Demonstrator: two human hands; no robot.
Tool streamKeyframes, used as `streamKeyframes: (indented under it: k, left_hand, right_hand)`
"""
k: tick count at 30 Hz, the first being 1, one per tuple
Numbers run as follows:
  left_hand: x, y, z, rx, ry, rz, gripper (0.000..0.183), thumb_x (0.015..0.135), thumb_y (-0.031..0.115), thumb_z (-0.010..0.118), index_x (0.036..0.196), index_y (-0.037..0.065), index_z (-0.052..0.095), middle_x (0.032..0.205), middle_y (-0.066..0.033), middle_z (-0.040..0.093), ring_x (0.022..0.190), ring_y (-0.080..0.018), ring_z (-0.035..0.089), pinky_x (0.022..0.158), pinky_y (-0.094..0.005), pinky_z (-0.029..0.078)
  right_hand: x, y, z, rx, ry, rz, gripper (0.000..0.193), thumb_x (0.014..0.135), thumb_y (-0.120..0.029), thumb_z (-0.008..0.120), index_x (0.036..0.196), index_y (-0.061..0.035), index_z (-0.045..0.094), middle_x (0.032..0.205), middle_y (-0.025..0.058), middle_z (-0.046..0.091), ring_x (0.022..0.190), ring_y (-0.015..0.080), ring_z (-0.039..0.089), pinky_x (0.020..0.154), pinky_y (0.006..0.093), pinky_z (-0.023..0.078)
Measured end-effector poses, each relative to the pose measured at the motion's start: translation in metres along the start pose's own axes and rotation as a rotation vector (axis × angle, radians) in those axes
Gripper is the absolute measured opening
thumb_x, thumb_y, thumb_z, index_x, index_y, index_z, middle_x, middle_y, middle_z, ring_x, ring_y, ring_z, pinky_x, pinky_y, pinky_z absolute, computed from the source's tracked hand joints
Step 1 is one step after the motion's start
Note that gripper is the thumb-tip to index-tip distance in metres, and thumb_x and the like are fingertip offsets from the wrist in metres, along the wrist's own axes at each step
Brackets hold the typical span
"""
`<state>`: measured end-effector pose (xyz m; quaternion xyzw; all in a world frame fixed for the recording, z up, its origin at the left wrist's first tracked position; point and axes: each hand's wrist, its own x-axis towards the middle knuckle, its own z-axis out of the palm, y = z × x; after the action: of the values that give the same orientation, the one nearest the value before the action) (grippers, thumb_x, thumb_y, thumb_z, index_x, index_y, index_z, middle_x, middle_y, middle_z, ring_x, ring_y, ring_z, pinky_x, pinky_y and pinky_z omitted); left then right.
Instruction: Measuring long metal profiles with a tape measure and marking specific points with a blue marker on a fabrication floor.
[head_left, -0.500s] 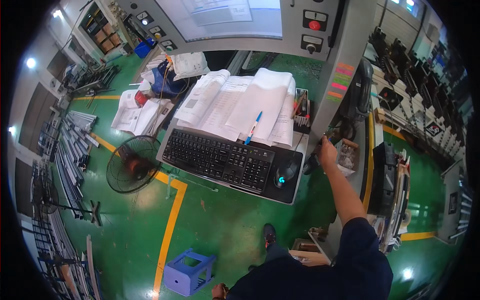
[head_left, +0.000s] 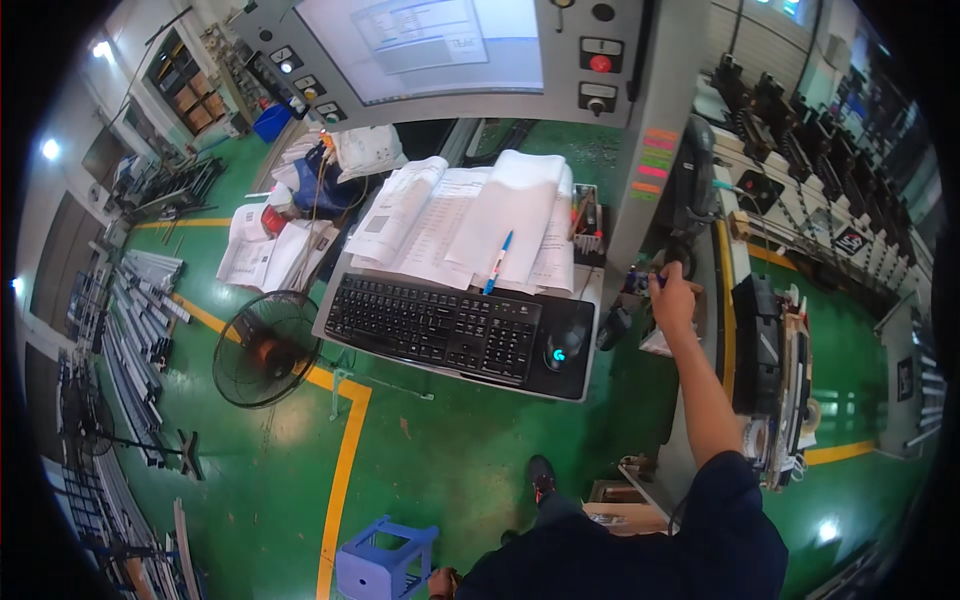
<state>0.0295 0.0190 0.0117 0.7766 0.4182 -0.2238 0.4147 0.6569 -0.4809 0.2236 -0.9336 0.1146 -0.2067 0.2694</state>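
My right hand [head_left: 674,302] reaches out beside the grey machine post [head_left: 648,165], over a box of small parts [head_left: 656,340] that it partly covers. Its fingers are curled together around something small and dark that I cannot make out. To the left of that hand a black mouse [head_left: 563,345] lies on a dark pad, next to a black keyboard [head_left: 430,325]. Open paper sheets [head_left: 500,215] spread behind the keyboard, with a blue and white pen [head_left: 498,262] on top. Low in the picture, my left hand [head_left: 441,582] hangs near a blue plastic stool [head_left: 375,565]; its fingers barely show.
Above the desk stands a control panel with a lit screen [head_left: 430,45] and a red button [head_left: 600,64]. A black fan [head_left: 265,350] is at the left of the desk. Metal profiles [head_left: 140,340] lie farther left. A black case [head_left: 758,340] stands at the right.
My right hand has moved a little right and away from the post, over the parts box, and its fingers have curled. The view has shifted slightly; the desk things stay put.
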Motion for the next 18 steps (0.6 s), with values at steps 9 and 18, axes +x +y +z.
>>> streamKeyframes:
  k: [9,18]
  left_hand:
    - [0.062,-0.006,-0.039,-0.259,-0.229,0.198,0.028,0.096,0.027,0.059,0.104,0.002,0.069,0.091,-0.0144,0.071,0.086,-0.0312,0.068,0.083,-0.0428,0.056]
    - [0.085,0.003,-0.052,-0.504,-0.841,-0.252,0.029,0.097,0.031,0.058,0.072,0.018,0.052,0.062,0.0005,0.048,0.058,-0.0188,0.052,0.059,-0.0361,0.050]
  right_hand:
    - [-0.233,0.052,-0.058,0.823,-0.042,0.703,0.019,0.093,-0.024,0.057,0.103,-0.0082,0.056,0.070,0.0102,0.063,0.046,0.0151,0.054,0.042,0.0296,0.044]
    - [-0.686,0.032,-0.101,1.465,-0.251,1.416,0.020,0.096,-0.027,0.055,0.103,-0.0101,0.062,0.092,0.0086,0.072,0.071,0.0160,0.065,0.061,0.0311,0.050]
